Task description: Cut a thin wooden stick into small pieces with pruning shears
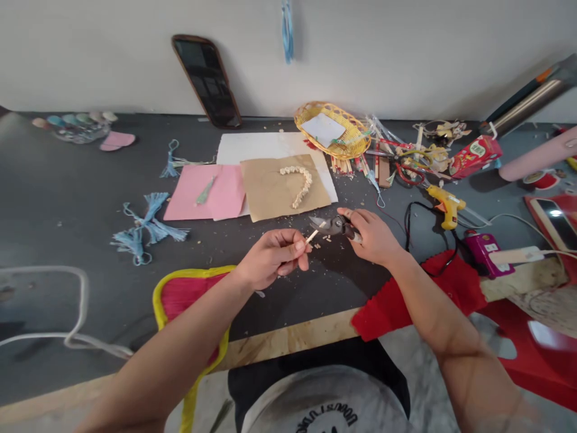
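Observation:
My left hand (279, 255) pinches a thin pale stick (312, 236) between thumb and fingers, its far end pointing up to the right. My right hand (372, 236) is wrapped round the handles of a pair of pruning shears (332, 225). The tip of the stick lies at the shears' blades. Small cut bits (328, 239) are scattered on the dark table just below the blades. Beyond my hands, a curved row of pale pieces (306, 180) rests on a brown paper sheet (265, 192).
Pink paper (184, 192) and blue tassels (151, 225) lie to the left. A phone (210, 81) leans on the wall. At the back stand a yellow basket (360, 147) and, rightward, a yellow glue gun (446, 204), a red box (475, 156) and a purple power socket (487, 254) with cables.

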`<state>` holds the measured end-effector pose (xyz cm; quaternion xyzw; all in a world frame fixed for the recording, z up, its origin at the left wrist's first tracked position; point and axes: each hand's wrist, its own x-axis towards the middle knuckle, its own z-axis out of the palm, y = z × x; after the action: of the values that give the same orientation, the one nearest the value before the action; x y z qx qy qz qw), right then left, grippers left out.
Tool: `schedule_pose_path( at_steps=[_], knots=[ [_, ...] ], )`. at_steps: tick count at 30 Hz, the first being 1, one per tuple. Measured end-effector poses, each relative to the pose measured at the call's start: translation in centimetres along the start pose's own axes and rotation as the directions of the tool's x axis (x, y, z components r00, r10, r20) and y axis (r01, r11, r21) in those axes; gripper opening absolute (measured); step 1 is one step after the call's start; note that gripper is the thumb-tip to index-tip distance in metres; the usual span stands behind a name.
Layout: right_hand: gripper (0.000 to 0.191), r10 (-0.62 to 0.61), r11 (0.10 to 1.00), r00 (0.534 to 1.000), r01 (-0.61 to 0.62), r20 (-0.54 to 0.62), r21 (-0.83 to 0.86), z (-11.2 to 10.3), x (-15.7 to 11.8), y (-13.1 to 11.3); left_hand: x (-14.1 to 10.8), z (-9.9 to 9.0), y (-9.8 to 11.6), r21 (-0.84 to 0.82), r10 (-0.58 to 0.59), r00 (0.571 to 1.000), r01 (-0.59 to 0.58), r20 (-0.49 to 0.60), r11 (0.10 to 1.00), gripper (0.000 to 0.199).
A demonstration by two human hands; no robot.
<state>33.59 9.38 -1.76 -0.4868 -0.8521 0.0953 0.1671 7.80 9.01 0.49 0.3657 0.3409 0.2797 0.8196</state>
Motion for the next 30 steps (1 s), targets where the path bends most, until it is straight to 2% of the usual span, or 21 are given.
schedule_pose_path(
  at_steps=[4, 9, 15, 17, 20, 23, 26, 30],
  knots=[
    [0.052, -0.008, 0.999, 0.999, 0.007, 0.039, 0.039, -0.3, 0.0, 0.1, 0.0, -0.3, 0.2, -0.023, -0.09, 0.994, 0.092, 0.058, 0.995, 0.032],
    [0.053, 0.046, 0.998, 0.997, -0.049, 0.061, 0.043, -0.5, 0.0, -0.4, 0.2, -0.4, 0.0, -0.027, -0.071, 0.997, 0.071, -0.004, 0.997, 0.034],
    [0.051, 0.148, 0.989, 0.986, -0.15, 0.076, 0.018, -0.5, -0.2, -1.4, 0.4, 0.1, -0.4, 0.05, 0.081, 0.989, -0.075, -0.125, 0.996, 0.036],
    [0.05, 0.169, 0.986, 0.983, -0.169, 0.071, -0.014, -0.3, -0.2, -1.4, 0.5, 0.3, -0.6, 0.12, 0.149, 0.971, -0.128, -0.186, 0.984, 0.035],
    [0.048, 0.191, 0.98, 0.981, -0.189, 0.027, -0.065, 0.0, -0.1, -1.2, 0.6, 0.3, -1.0, 0.27, 0.278, 0.923, -0.206, -0.266, 0.941, 0.03],
    [0.049, 0.155, 0.985, 0.988, -0.154, 0.003, -0.071, 0.2, 0.1, -0.6, 0.5, 0.2, -1.2, 0.376, 0.362, 0.897, -0.253, -0.255, 0.892, 0.025],
    [0.05, 0.096, 0.995, 0.995, -0.095, 0.032, -0.02, 0.0, 0.1, 0.0, 0.4, 0.0, -1.1, 0.343, 0.324, 0.921, -0.239, -0.217, 0.909, 0.024],
    [0.046, 0.053, 0.998, 0.997, -0.055, 0.06, 0.024, -0.3, 0.0, 0.3, 0.3, 0.1, -0.7, 0.209, 0.197, 0.967, -0.161, -0.164, 0.965, 0.03]
  ],
)
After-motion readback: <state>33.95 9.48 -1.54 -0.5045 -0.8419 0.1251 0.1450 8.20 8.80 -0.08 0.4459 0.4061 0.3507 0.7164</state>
